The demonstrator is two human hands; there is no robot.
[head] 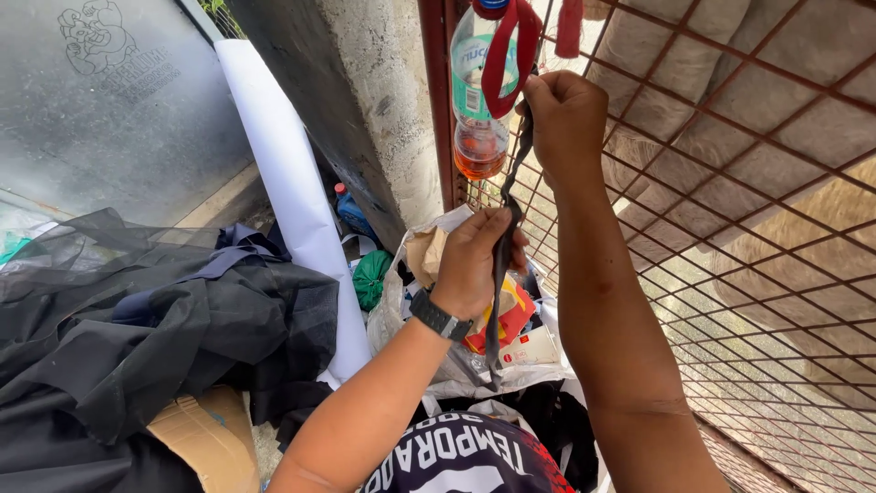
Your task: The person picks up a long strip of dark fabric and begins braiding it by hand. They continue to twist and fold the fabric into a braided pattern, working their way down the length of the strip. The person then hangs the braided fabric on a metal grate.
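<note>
A dark narrow fabric strip (500,274) hangs down in front of a rust-red wire mesh gate (757,228). My right hand (566,119) pinches its upper end, raised near the gate's top. My left hand (473,260), with a black watch on the wrist, grips the strip lower down. Just left of my right hand hangs a plastic bottle (476,100) with orange liquid in its bottom, and a red strap (511,55) is looped around it.
A concrete pillar (365,100) stands left of the gate. A white roll (292,201) leans against it. Black cloth (137,329) is heaped at the left over cardboard (205,438). Bags and colourful packaging (511,319) lie below my hands. Pale sacks (730,82) are stacked behind the mesh.
</note>
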